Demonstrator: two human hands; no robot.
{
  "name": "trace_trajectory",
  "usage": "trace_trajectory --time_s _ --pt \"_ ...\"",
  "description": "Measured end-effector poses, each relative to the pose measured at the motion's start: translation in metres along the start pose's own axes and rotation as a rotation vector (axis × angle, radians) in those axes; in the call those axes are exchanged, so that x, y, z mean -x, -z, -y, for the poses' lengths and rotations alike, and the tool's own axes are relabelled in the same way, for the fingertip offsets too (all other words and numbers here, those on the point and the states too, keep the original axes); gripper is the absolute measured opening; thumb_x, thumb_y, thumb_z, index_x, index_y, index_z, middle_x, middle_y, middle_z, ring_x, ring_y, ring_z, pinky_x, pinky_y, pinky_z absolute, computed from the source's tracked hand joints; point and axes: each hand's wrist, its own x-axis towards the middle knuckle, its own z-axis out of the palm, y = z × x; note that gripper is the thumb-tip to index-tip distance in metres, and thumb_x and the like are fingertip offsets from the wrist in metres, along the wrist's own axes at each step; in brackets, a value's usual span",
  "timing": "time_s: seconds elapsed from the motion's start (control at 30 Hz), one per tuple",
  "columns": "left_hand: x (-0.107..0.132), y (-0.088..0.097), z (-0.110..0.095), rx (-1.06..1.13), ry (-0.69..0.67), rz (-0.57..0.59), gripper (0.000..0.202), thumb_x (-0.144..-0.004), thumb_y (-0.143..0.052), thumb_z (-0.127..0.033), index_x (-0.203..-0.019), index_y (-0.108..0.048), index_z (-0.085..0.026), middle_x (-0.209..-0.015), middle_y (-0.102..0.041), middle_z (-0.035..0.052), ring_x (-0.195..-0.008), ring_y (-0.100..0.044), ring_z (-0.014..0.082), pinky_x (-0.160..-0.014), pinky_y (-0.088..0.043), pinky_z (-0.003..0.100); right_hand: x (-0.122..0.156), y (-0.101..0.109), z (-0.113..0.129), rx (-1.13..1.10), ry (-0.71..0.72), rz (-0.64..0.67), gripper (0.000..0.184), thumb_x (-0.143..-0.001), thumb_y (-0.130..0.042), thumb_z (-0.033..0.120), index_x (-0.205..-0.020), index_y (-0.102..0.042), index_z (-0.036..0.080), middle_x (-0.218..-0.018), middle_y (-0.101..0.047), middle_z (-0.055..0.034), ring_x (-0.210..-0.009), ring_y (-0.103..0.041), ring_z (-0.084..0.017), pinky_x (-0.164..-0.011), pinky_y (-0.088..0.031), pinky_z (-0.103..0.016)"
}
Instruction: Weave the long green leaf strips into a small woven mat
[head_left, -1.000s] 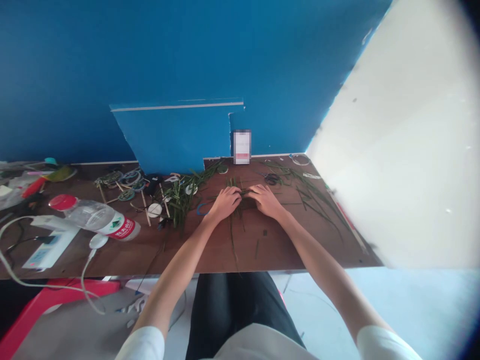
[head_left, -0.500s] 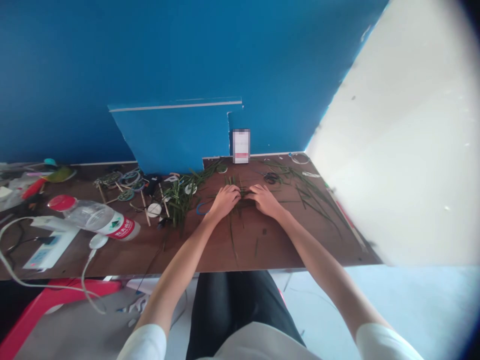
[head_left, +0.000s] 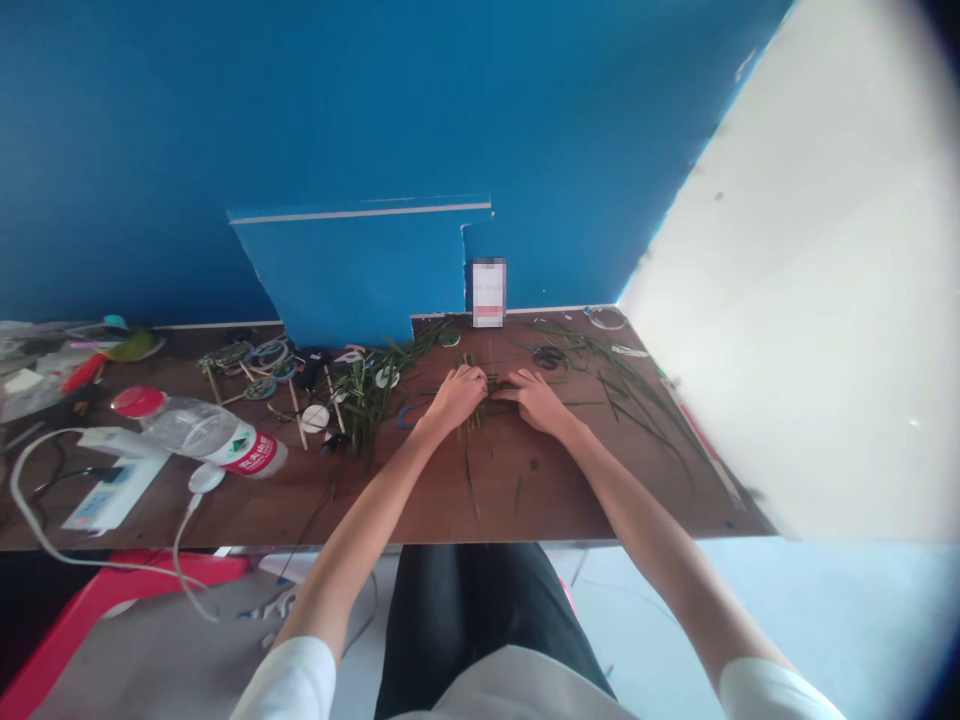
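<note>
Both my hands rest close together on the brown table [head_left: 600, 490], fingers curled over a small bundle of green leaf strips [head_left: 491, 385]. My left hand [head_left: 456, 393] pinches the strips from the left side. My right hand [head_left: 534, 397] presses and grips them from the right. Thin strip ends [head_left: 471, 470] trail from under my hands toward the table's near edge.
A heap of green leaves [head_left: 364, 390] lies left of my hands, loose strips [head_left: 630, 395] to the right. Further left are rings on sticks [head_left: 259, 375], a lying water bottle [head_left: 202, 435], a power strip [head_left: 109, 490] with white cable. A blue board [head_left: 360, 270] and small card [head_left: 488, 292] stand against the wall.
My hands have stayed on the leaf strips with only slight finger movement. The view shifted a little.
</note>
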Motion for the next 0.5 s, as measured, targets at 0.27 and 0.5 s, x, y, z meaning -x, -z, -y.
trace_trajectory --time_s 0.27,0.5 --pt "-0.0119 0.0083 -0.0069 -0.181 -0.112 0.060 0.017 -0.094 -0.047 -0.012 -0.099 -0.063 -0.013 -0.107 -0.060 0.0131 -0.110 -0.048 0.0277 -0.085 -0.040 0.037 0.0002 -0.0032 -0.0043 0.009 0.023 -0.038 0.058 -0.082 -0.042 0.000 -0.127 -0.065 0.028 -0.131 -0.058 -0.0075 -0.109 -0.046 -0.026 -0.086 -0.033 -0.037" --pt "-0.0079 -0.0009 -0.0082 -0.218 -0.096 0.048 0.020 -0.093 -0.045 -0.012 -0.106 -0.060 -0.011 -0.106 -0.057 0.0150 -0.109 -0.047 0.0307 -0.086 -0.040 0.041 0.0005 -0.0019 -0.0027 0.022 0.009 -0.038 0.062 -0.082 -0.042 -0.001 -0.135 -0.058 0.027 -0.125 -0.059 -0.0099 -0.109 -0.046 -0.026 -0.086 -0.035 -0.037"
